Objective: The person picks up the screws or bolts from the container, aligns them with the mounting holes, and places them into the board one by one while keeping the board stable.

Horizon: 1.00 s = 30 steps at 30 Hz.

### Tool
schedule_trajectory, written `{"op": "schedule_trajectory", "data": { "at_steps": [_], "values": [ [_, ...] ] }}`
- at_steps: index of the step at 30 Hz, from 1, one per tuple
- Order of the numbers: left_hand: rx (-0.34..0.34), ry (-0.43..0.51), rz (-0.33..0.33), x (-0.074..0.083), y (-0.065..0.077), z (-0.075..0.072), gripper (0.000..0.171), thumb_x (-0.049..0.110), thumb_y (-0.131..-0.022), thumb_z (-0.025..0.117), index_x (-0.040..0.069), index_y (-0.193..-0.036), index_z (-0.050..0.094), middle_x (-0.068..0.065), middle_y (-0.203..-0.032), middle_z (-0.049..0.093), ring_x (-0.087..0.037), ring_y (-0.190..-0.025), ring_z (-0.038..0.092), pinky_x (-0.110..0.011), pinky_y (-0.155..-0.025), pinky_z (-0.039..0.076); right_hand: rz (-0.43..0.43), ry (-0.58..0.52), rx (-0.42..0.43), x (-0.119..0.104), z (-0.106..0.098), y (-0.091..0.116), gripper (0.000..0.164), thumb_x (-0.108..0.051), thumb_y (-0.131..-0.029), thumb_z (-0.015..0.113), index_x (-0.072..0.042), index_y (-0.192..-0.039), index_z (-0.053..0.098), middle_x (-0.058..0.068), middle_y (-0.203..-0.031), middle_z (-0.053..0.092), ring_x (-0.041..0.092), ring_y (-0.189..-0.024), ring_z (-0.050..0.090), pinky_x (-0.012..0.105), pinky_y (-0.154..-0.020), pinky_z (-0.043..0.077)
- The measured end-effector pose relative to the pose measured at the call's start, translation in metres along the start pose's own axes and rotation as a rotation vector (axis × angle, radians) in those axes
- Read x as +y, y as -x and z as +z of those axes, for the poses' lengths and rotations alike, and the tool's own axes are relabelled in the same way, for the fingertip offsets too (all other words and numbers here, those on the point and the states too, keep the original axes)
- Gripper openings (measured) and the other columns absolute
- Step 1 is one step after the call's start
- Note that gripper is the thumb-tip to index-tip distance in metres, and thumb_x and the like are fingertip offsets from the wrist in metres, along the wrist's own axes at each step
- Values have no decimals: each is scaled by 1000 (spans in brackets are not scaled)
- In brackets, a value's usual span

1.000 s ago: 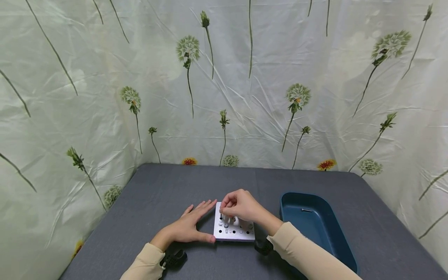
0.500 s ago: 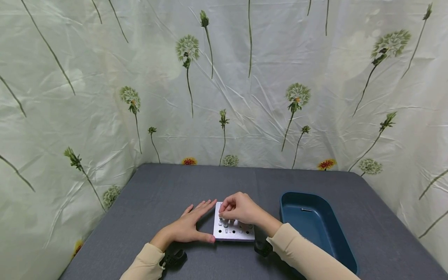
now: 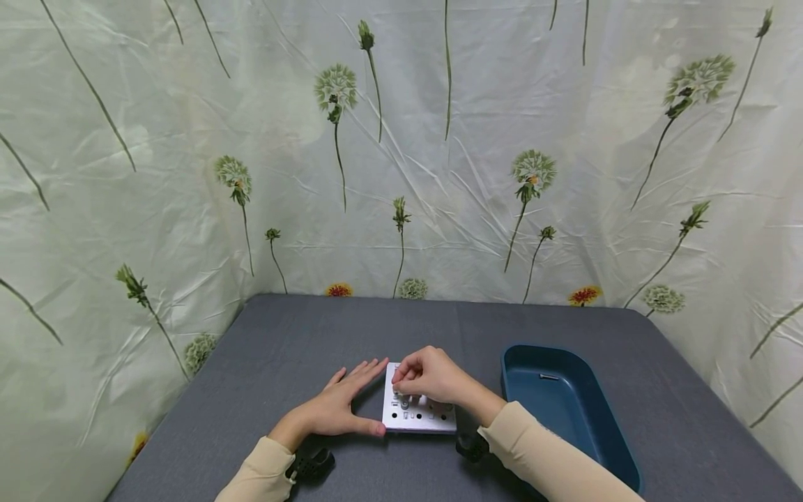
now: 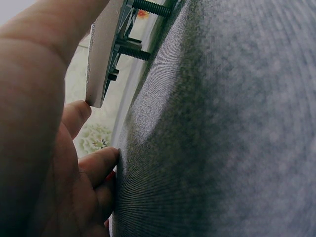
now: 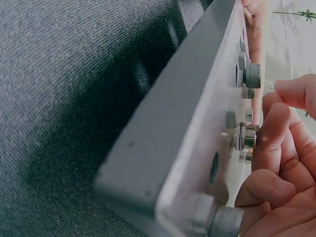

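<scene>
A silver metal plate (image 3: 433,426) with holes and several bolts lies in the middle of the table in the head view. My left hand (image 3: 339,410) is spread flat beside it, thumb and forefinger touching its left edge. Over the plate's upper left part, my right hand (image 3: 436,378) pinches a small bolt, now hidden by the fingertips. In the right wrist view, a knurled bolt head (image 5: 253,75) and a shiny bolt head (image 5: 249,136) stand up from the plate. Threaded shanks (image 4: 153,7) stick out under it in the left wrist view.
A dark blue tray (image 3: 605,397) stands to the right, close to my right forearm, with a small metal pin (image 3: 548,377) in it. The grey tabletop (image 3: 301,335) ends at a flower-print curtain (image 3: 464,209) behind.
My right fingertips have come down slightly toward the plate, and the bolt shank visible under them earlier no longer shows. The left hand has kept its place.
</scene>
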<state>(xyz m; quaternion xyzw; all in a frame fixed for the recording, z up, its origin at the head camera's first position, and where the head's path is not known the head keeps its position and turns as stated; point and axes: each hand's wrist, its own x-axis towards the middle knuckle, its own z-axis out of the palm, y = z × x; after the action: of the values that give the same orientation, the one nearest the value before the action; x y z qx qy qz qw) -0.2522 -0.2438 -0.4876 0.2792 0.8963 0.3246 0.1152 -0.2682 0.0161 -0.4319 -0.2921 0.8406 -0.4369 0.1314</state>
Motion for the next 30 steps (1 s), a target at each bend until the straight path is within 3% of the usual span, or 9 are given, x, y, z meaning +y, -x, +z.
{"op": "schedule_trajectory", "data": {
  "at_steps": [18, 30],
  "values": [
    [-2, 1, 8, 2, -1, -1, 114, 59, -87, 84, 22, -174, 20, -12, -180, 22, -44, -167, 16, -80, -126, 3, -27, 3, 24, 0, -13, 6, 5, -9, -95, 78, -4, -94, 80, 1, -75, 73, 8, -63, 60, 18, -56, 45],
    [7, -1, -7, 4, 1, 0, 114, 58, -87, 85, 22, -174, 21, -12, -180, 23, -43, -167, 16, -79, -126, 3, -10, 34, 36, 3, -23, 11, 6, -14, -96, 80, -8, -94, 81, -7, -75, 70, 8, -63, 59, 20, -56, 46]
  ]
}}
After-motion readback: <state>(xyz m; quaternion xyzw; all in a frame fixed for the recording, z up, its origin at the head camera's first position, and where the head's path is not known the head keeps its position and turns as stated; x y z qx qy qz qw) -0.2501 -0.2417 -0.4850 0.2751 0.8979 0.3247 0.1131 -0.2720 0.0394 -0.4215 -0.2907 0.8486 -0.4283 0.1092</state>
